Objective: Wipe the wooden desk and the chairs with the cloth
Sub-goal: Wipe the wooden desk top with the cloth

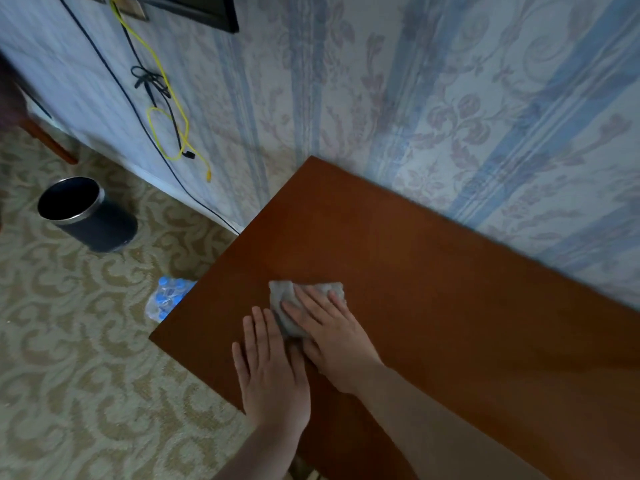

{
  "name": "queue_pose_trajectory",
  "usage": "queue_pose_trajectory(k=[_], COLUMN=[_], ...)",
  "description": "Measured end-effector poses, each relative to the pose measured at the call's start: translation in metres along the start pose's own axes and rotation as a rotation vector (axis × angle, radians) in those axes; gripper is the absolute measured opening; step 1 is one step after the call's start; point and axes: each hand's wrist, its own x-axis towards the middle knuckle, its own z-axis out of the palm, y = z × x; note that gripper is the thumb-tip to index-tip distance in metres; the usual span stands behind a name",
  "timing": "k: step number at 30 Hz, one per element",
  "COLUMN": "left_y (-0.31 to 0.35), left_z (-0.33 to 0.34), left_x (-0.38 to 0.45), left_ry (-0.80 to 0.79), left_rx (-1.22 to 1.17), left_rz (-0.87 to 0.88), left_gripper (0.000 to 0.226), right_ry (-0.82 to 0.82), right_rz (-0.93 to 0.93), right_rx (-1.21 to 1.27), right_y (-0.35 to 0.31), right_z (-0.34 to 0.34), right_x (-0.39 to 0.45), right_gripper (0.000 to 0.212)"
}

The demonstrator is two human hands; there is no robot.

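Pressing the grey cloth [304, 306] flat on the wooden desk [433, 292] with right hand [332, 337] (fingers spread straight); left hand [270, 368] lying flat beside.

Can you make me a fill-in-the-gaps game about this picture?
1. The right hand presses flat on the grey ____.
2. The left hand lies flat on the ____, beside the cloth.
3. The dark bin stands on the ____.
4. A ____ cable hangs on the wall.

Missing words: cloth; desk; carpet; yellow
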Motion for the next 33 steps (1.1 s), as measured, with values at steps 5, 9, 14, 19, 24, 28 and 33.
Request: queue_pose_trajectory(k=[5, 9, 14, 19, 24, 28, 33], left_y=[0.014, 0.015, 0.012, -0.019, -0.058, -0.065, -0.066], left_z=[-0.004, -0.009, -0.008, -0.006, -0.023, -0.029, -0.034], left_x=[0.012, 0.008, 0.015, 0.039, 0.082, 0.105, 0.110], left_ry=[-0.054, -0.098, -0.198, -0.236, -0.238, -0.282, -0.280], left_rx=[0.013, -0.012, -0.002, 0.039, 0.039, 0.059, -0.008], left_rz=[0.101, 0.176, 0.203, 0.527, 0.646, 0.547, 0.483], left_gripper=[0.059, 0.058, 0.065, 0.070, 0.061, 0.062, 0.061], right_ry=[0.260, 0.317, 0.300, 0.227, 0.075, 0.501, 0.646], right_rz=[0.730, 1.272, 1.112, 0.775, 0.392, 0.697, 1.098], right_rx=[0.053, 0.170, 0.238, 0.281, 0.727, 0.944, 0.311], right_y=[0.067, 0.063, 0.027, -0.027, -0.090, -0.053, 0.027], right_z=[0.014, 0.003, -0.010, -0.017, -0.039, -0.072, -0.068], right_x=[-0.087, -0.053, 0.049, 0.150, 0.215, 0.194, 0.075], right_gripper=[0.061, 0.067, 0.068, 0.063, 0.034, 0.038, 0.047])
